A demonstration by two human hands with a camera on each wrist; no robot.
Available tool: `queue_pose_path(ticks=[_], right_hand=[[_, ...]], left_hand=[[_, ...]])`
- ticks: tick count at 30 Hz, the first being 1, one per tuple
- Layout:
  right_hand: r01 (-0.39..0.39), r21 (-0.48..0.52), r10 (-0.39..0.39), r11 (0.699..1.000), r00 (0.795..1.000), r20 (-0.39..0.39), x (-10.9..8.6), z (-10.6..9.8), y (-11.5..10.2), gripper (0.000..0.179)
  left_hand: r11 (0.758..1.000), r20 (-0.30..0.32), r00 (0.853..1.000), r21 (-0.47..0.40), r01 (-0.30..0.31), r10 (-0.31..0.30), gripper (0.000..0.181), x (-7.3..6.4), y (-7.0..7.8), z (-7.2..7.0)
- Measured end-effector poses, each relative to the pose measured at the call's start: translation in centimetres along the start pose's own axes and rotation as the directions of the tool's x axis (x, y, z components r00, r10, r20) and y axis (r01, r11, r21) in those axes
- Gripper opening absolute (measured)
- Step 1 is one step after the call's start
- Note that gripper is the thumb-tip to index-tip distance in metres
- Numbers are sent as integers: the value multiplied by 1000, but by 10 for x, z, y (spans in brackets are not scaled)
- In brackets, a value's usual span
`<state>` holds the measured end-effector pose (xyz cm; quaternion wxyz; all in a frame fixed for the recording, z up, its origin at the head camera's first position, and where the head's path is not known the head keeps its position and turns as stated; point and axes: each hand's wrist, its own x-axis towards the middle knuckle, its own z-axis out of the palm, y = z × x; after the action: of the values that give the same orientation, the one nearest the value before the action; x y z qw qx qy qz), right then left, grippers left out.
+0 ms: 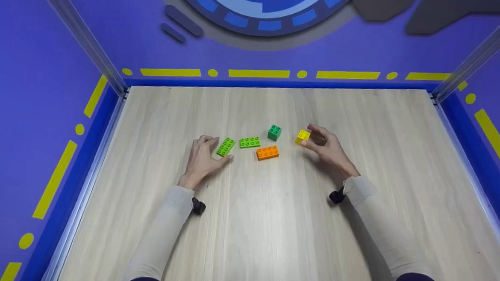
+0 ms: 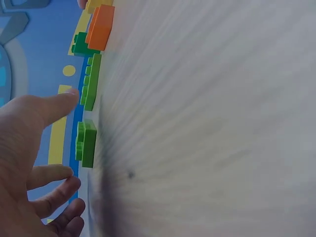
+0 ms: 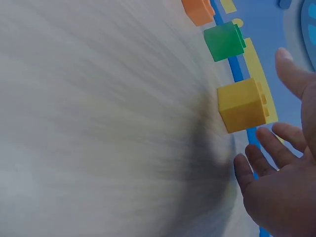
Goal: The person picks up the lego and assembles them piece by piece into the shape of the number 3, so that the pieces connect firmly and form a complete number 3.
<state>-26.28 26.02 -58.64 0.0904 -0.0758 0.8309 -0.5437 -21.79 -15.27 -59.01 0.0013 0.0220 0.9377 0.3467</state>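
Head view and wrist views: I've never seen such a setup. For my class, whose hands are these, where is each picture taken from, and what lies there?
There is no machine: these are a person's bare left hand and right hand. The wide picture comes from a camera on the head; each close one comes from a camera on a wrist. On the table lie a yellow brick, a dark green brick, an orange brick and two light green bricks. Neither hand seems to grip anything: the left fingers and thumb are spread around the leftmost brick, the right ones around the yellow one.
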Motion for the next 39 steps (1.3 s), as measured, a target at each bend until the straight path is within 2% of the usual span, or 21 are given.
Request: queue_pose_path(ticks=[6,11,18,22,30,39], right_hand=[[2,46,-1,999,999,-38,1,3,6,71],[-16,78,19,997,999,-38,0,5,10,70],[-39,45,41,998,998,-48,1,6,12,66],[-50,36,52,998,997,-54,4,8,11,62],[-65,24,66,998,995,-72,4,11,11,61],[-63,-16,61,998,995,-85,4,11,11,57]], left_hand=[[1000,-4,1000,22,9,-9,81,0,0,5],[999,-27,1000,41,6,-5,78,0,-2,8],[999,-55,998,34,-8,10,70,0,-3,13],[1000,-73,997,-3,-2,2,66,1,-3,15],[998,-59,998,-52,29,-32,56,2,-3,17],[997,-61,998,-72,21,-26,49,3,-1,17]])
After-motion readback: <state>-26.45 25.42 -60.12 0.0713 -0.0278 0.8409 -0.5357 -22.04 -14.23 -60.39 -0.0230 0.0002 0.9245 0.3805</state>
